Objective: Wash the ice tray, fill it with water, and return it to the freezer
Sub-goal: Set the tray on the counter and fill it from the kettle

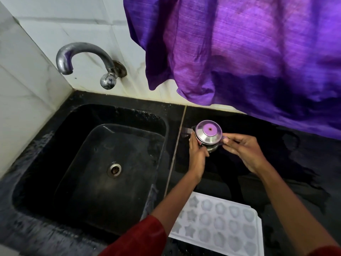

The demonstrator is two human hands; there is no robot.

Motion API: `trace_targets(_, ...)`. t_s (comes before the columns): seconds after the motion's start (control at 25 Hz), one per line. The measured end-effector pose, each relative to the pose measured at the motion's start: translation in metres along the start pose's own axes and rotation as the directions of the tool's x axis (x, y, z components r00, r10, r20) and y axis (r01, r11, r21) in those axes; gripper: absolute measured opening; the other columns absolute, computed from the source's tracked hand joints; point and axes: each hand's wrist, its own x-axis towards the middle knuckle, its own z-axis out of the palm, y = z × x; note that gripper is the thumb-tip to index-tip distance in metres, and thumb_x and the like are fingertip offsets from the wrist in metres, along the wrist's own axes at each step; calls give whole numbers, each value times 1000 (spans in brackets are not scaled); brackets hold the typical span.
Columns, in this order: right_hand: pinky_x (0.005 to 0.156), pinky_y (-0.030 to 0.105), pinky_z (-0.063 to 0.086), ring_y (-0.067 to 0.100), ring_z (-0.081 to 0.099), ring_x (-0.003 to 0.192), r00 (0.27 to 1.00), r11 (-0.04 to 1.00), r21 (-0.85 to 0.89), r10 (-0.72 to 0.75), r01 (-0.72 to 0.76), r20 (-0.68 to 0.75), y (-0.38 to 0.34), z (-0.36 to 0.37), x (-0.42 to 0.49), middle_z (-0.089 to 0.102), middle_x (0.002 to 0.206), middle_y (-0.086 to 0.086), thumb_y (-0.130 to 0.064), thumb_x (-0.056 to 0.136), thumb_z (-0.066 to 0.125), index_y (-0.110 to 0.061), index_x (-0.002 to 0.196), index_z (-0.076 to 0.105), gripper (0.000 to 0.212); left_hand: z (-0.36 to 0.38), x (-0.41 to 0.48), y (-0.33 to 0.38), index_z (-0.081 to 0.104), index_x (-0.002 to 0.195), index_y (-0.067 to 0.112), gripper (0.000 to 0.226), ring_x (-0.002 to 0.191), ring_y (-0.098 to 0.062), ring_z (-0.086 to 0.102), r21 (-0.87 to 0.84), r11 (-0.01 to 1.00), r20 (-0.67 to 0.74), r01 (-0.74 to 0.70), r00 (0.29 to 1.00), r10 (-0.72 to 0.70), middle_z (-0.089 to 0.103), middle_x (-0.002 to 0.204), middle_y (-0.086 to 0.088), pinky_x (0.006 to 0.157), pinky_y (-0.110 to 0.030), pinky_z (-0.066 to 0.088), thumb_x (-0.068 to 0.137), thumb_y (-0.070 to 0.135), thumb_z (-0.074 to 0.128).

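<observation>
wall (27, 74) white tile | counter (295, 163) black stone | sink (46, 163) black | purple cloth (239, 52) hanging

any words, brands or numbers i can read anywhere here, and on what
No readable text anywhere.
Red patch on the steel container, held by the left hand and right hand: perhaps a label, too small to read.
Ice tray, tap, purple cloth: no markings show.

The steel pot (208, 134) is partly hidden by the left hand (196, 154); the ice tray (221, 224) seems cropped below.
</observation>
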Motion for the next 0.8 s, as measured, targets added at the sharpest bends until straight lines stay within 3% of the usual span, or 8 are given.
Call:
trace_targets(0.16,77,24,55,15,70,89,1000,1000,20,15,-14,-10,-7,-12,-32,75,91,5,-54,39,89,-10,100,72,77,9,-28,-3,23,151,28,83,143,-15,16,82,996,14,-36,999,35,19,156,10,118,-41,20,73,19,48)
trace_targets(0.28,75,25,56,16,71,88,1000,997,72,10,-8,-29,-19,-24,-65,75,90,7,-39,49,87,-11,95,76,54,16,-52,-4,22,151,31,71,144,-12,18,60,994,54,-94,994,90,14,155,13,118,-37,22,85,22,48)
trace_targets(0.4,76,26,56,16,71,87,998,995,95,-4,9,-55,-33,-38,-109,75,89,7,-28,57,77,-14,90,77,35,28,-94,-2,20,146,38,64,142,-7,18,-25,994,99,-102,990,104,11,153,16,112,-22,23,95,8,43)
trace_targets(0.48,77,27,57,18,71,89,998,997,73,-5,9,-62,-40,-48,-143,75,91,8,-25,59,73,-16,88,78,31,40,-128,-6,16,140,42,54,138,0,13,-16,994,111,-104,988,105,11,150,20,105,-12,23,100,16,41)
trace_targets(0.64,77,28,57,22,70,95,996,998,4,61,-61,-64,-40,-73,-205,73,100,13,-27,57,76,-16,91,78,36,60,-186,-34,9,142,45,47,130,5,4,80,993,130,-81,989,70,6,153,19,114,-24,16,101,39,33)
trace_targets(0.8,72,26,57,22,70,94,982,988,-24,151,-154,-113,-28,-91,-258,71,102,18,-24,50,78,-12,89,77,42,76,-234,-70,-1,143,41,56,128,4,-2,139,990,162,0,986,-23,-1,157,15,113,-23,3,95,53,27)
